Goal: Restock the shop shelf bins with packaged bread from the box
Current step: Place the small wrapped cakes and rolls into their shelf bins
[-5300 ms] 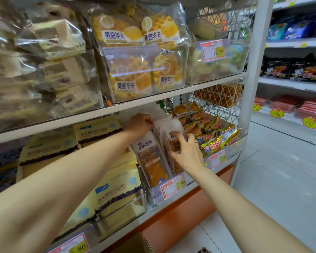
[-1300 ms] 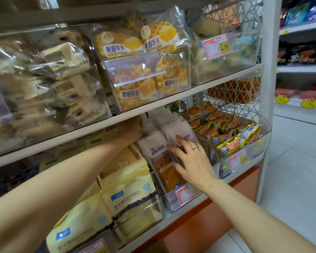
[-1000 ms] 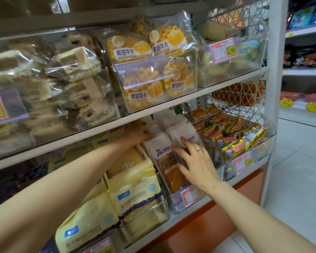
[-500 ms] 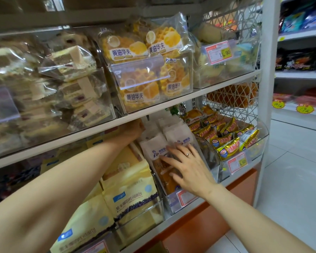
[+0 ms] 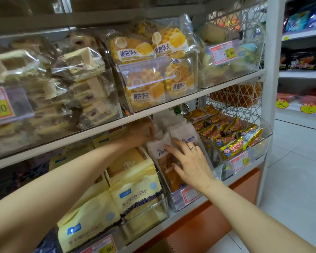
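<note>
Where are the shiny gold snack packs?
In the head view, the gold packs fill the lower row's rightmost clear bin, just right of the white bread packs under the right hand.

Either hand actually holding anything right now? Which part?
Left hand pinches the top-left corner of the front bread pack, as far as visible. Right hand presses flat on its face, gripping nothing.

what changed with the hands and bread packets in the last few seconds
The right hand let go of the right-hand packet top, moved left and down, and now lies flat, fingers spread, on the front bread packet. The left hand stays at the packet tops behind; the bin is unmoved.
</note>
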`<state>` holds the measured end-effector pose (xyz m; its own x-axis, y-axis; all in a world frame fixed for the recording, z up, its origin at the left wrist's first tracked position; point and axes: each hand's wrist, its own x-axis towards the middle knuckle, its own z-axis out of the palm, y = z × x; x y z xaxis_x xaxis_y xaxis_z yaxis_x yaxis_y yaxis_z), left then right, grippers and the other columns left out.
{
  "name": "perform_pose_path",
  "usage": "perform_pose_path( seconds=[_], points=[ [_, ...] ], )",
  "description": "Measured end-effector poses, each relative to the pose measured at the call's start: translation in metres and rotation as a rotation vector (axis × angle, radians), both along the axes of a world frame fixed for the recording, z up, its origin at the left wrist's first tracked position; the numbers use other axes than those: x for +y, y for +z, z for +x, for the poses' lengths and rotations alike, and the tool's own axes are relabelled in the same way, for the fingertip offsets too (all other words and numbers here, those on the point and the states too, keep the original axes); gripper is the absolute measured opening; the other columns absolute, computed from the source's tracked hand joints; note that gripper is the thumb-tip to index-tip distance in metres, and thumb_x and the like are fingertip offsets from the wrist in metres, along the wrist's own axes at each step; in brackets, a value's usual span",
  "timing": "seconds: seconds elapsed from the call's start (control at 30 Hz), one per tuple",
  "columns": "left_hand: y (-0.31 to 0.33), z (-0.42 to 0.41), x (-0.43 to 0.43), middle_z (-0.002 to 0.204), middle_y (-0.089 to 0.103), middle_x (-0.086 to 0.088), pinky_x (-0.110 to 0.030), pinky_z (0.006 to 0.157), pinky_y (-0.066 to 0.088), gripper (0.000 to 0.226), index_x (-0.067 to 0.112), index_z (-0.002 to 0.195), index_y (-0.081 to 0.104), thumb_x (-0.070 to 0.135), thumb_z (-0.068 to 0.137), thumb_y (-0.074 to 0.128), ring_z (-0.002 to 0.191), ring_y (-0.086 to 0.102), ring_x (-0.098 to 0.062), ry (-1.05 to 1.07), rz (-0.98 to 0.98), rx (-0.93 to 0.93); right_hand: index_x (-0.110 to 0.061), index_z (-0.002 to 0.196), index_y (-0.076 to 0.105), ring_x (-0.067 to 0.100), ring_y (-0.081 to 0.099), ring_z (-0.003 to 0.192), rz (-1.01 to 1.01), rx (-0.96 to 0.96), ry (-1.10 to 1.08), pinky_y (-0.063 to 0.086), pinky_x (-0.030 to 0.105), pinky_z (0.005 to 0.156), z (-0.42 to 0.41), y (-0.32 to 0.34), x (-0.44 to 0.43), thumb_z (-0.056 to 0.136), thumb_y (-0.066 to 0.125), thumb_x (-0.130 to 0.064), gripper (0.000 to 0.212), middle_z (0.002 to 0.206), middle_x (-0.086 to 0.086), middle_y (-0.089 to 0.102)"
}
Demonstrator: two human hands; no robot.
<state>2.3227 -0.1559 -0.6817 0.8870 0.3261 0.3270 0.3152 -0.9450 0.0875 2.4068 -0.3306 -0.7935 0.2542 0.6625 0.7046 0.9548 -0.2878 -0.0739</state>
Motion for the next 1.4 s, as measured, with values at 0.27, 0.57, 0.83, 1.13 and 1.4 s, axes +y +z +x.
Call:
perform_pose_path(
  seconds=[0.27, 0.57, 0.83, 1.13, 1.4],
  points=[
    [-0.009, -0.005, 0.002, 0.138, 0.036, 0.003, -0.035, 0.106, 0.022, 0.019, 0.028, 0.098, 0.058, 0.038, 0.083, 0.065, 0.134, 0.026, -0.021, 0.074, 0.064, 0.092, -0.022, 0.139, 0.032, 0.024, 0.03, 0.127, 0.047, 0.117, 0.077, 0.025, 0.037, 0.108, -0.005, 0.007, -0.002, 0.063, 0.054, -0.013, 0.08, 0.14, 0.006, 0.047],
    [-0.015, -0.003, 0.011, 0.14, 0.039, 0.004, -0.032, 0.107, 0.022, 0.018, 0.017, 0.103, 0.067, 0.02, 0.09, 0.056, 0.135, 0.026, -0.02, 0.199, 0.161, 0.062, -0.024, 0.14, 0.04, 0.03, 0.033, 0.128, -0.059, 0.026, 0.047, 0.034, 0.056, 0.106, -0.006, 0.006, 0.005, 0.065, 0.059, -0.017, 0.078, 0.142, 0.011, 0.044],
    [-0.008, 0.0, 0.022, 0.126, 0.057, -0.005, -0.03, 0.099, 0.039, 0.022, 0.009, 0.104, 0.069, 0.023, 0.089, 0.062, 0.119, 0.05, -0.023, 0.257, -0.047, 0.021, -0.027, 0.128, 0.057, 0.026, 0.055, 0.122, -0.238, -0.151, 0.09, 0.024, 0.06, 0.104, -0.006, 0.0, 0.006, 0.049, 0.086, -0.039, 0.086, 0.134, 0.004, 0.057],
    [-0.012, -0.051, -0.001, 0.137, 0.044, -0.007, -0.04, 0.107, 0.033, 0.046, 0.017, 0.132, 0.043, 0.036, 0.091, 0.055, 0.128, 0.041, -0.03, 0.269, -0.097, -0.121, -0.028, 0.143, 0.04, 0.028, 0.028, 0.142, -0.261, -0.029, 0.034, -0.009, 0.05, 0.109, -0.005, -0.003, 0.01, 0.074, 0.072, -0.029, 0.076, 0.153, 0.005, 0.033],
    [-0.034, -0.082, -0.036, 0.157, 0.005, 0.001, -0.05, 0.116, 0.001, 0.088, 0.033, 0.147, 0.015, 0.083, 0.075, 0.024, 0.144, 0.003, -0.028, 0.335, 0.004, 0.217, -0.028, 0.135, 0.045, 0.034, 0.042, 0.132, -0.163, -0.002, 0.113, 0.032, 0.064, 0.104, -0.01, 0.004, 0.001, 0.067, 0.076, -0.029, 0.075, 0.144, 0.007, 0.046]
  ],
)
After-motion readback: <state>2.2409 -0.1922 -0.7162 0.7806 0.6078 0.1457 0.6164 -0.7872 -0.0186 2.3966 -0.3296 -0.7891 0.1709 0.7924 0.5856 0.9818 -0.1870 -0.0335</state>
